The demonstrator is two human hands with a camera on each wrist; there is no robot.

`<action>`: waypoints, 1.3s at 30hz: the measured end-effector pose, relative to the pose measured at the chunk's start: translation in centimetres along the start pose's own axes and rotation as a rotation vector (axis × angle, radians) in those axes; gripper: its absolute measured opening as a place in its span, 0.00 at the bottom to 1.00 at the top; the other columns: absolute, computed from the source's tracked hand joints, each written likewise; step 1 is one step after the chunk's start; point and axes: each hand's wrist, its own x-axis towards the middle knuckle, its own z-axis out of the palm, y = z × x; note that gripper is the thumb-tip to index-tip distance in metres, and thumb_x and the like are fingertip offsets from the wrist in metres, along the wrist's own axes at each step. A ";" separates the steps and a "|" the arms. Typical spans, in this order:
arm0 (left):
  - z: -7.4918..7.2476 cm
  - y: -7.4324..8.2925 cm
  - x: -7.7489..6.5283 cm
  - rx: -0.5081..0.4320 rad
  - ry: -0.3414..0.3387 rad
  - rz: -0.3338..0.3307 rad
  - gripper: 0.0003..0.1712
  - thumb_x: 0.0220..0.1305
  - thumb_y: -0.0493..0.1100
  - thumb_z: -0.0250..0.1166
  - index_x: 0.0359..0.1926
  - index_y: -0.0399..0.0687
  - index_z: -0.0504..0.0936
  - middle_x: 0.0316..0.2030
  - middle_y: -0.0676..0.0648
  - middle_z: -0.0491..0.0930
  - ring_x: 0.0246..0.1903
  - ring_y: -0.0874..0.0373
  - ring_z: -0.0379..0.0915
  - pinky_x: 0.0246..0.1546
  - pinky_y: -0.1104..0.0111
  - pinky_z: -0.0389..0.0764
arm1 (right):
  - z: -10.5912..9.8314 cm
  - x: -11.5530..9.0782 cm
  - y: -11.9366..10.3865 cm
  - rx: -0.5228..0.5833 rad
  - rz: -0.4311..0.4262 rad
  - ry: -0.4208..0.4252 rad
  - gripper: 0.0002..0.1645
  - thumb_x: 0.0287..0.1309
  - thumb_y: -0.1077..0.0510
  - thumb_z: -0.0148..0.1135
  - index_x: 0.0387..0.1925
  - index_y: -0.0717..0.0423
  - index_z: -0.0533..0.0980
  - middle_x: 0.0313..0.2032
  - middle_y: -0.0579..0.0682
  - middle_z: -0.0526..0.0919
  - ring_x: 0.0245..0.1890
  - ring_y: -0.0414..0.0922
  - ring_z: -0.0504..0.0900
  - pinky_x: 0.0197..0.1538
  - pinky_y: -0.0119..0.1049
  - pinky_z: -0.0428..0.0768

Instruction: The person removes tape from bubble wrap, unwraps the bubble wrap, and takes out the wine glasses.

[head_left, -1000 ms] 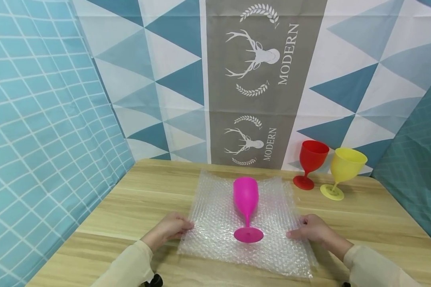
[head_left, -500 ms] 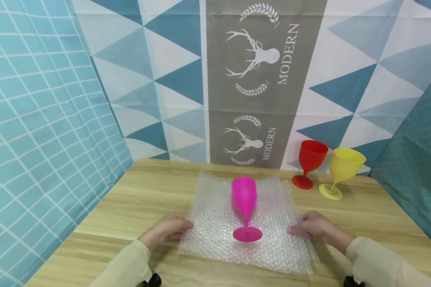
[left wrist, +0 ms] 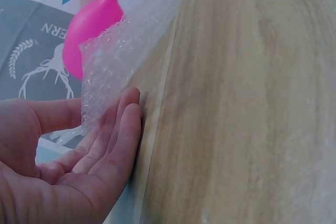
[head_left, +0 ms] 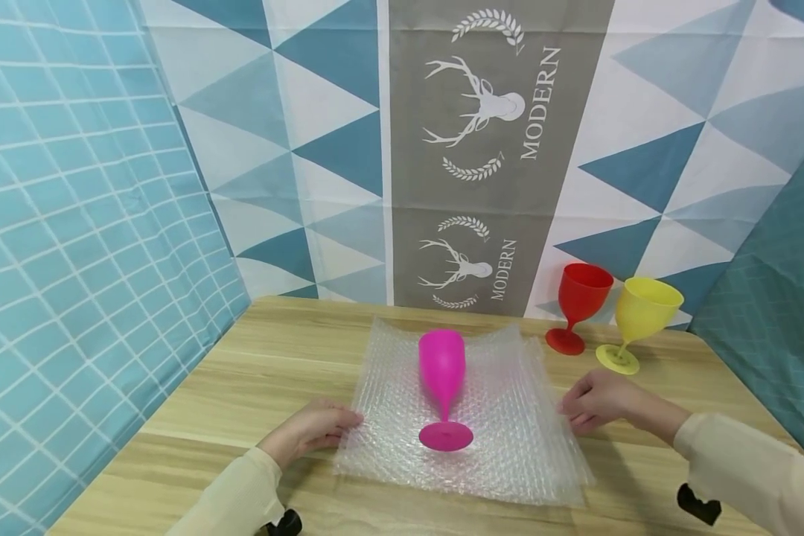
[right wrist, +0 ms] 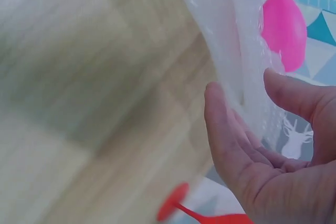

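A pink plastic goblet (head_left: 442, 365) lies on its side on a sheet of bubble wrap (head_left: 496, 461), its foot toward me. My left hand (head_left: 317, 428) pinches the wrap's left edge between thumb and fingers; the left wrist view shows the wrap (left wrist: 110, 66) passing between them. At the right edge, my right hand (head_left: 599, 403) has its fingertips beside the wrap. In the right wrist view that hand (right wrist: 262, 145) is spread, thumb well apart from the fingers, with the wrap (right wrist: 241, 40) running between them. Whether it still touches the wrap is hard to tell.
A red goblet (head_left: 584, 292) and a yellow goblet (head_left: 643, 313) stand upright at the back right of the wooden table (head_left: 275, 357). Behind the table hangs a patterned cloth (head_left: 335, 149), with a blue checked cloth (head_left: 74, 223) on the left.
My right hand has moved right and away from where it gripped the wrap. The pink goblet has shifted slightly left. My left hand has hardly moved.
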 end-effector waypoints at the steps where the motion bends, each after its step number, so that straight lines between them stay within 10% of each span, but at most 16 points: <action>1: 0.0 -0.1 0.0 -0.008 -0.006 0.002 0.12 0.63 0.38 0.62 0.43 0.31 0.80 0.29 0.53 0.78 0.31 0.62 0.76 0.39 0.71 0.83 | -0.4 -0.1 -0.2 -0.026 -0.002 0.004 0.15 0.58 0.59 0.66 0.40 0.70 0.80 0.29 0.50 0.85 0.28 0.40 0.83 0.39 0.39 0.88; 12: 0.0 -0.2 -0.1 -0.028 0.016 -0.005 0.09 0.63 0.38 0.63 0.40 0.35 0.80 0.29 0.52 0.79 0.32 0.61 0.76 0.40 0.70 0.83 | -2.9 -0.9 -5.7 -0.184 -0.104 0.121 0.23 0.56 0.51 0.69 0.43 0.68 0.77 0.31 0.53 0.84 0.28 0.40 0.83 0.39 0.36 0.88; 34: 0.2 -0.6 -0.2 -0.042 0.014 0.019 0.08 0.63 0.37 0.62 0.38 0.35 0.80 0.28 0.53 0.78 0.30 0.62 0.75 0.36 0.72 0.82 | 1.1 3.1 -16.6 -0.326 -0.166 0.132 0.21 0.55 0.48 0.70 0.40 0.62 0.83 0.32 0.56 0.88 0.31 0.43 0.87 0.44 0.38 0.87; 39: 0.2 -0.8 -0.1 -0.044 0.018 0.032 0.08 0.63 0.37 0.62 0.39 0.34 0.80 0.28 0.53 0.79 0.30 0.62 0.76 0.36 0.71 0.82 | 1.8 4.5 -17.3 -0.293 -0.198 0.132 0.18 0.54 0.50 0.70 0.25 0.62 0.81 0.23 0.53 0.86 0.28 0.44 0.87 0.41 0.36 0.87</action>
